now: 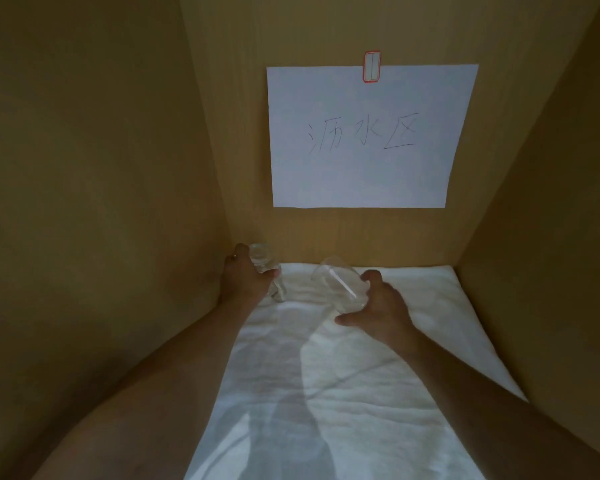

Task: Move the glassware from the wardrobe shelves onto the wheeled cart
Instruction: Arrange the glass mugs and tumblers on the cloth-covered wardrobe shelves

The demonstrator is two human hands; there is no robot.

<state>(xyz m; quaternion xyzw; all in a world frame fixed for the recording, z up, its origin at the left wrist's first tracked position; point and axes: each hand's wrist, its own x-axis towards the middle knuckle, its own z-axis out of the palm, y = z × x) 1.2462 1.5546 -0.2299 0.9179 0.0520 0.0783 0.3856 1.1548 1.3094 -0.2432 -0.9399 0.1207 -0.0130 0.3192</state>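
Head view, L hand (246, 277) grips small glass (261, 259), R hand (381, 306) grips tilted glass (336, 282)

Both hands (381, 303) grip clear glasses (340, 285) over a white towel (326, 393).

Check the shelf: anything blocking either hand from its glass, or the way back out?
Nothing visible. The left hand already grips one glass by the left wall, and the right hand grips the other glass. Only the white towel lies toward the opening. The cart is out of view.
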